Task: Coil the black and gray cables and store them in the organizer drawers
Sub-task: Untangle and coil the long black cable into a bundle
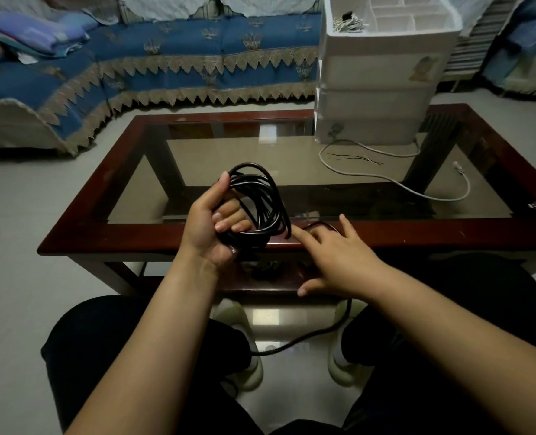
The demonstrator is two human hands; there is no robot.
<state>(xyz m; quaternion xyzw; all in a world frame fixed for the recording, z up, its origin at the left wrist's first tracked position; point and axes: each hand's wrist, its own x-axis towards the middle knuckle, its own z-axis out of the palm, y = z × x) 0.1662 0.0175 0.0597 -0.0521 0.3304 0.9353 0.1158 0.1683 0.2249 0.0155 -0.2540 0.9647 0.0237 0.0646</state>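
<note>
Glass table (292,158) (blue sofa (166,58) behind).

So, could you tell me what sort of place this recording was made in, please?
Most likely a home living room: a sofa under a blue fringed cover, a glass-topped wooden coffee table in front of it, and a white drawer organizer standing on the table.

Left hand (211,226): you grip the coiled black cable (262,202).
Right hand (339,259): your fingers are spread beside its loose tail.
Gray cable (395,180): on the glass table (128,215), before the organizer (376,98).
</note>
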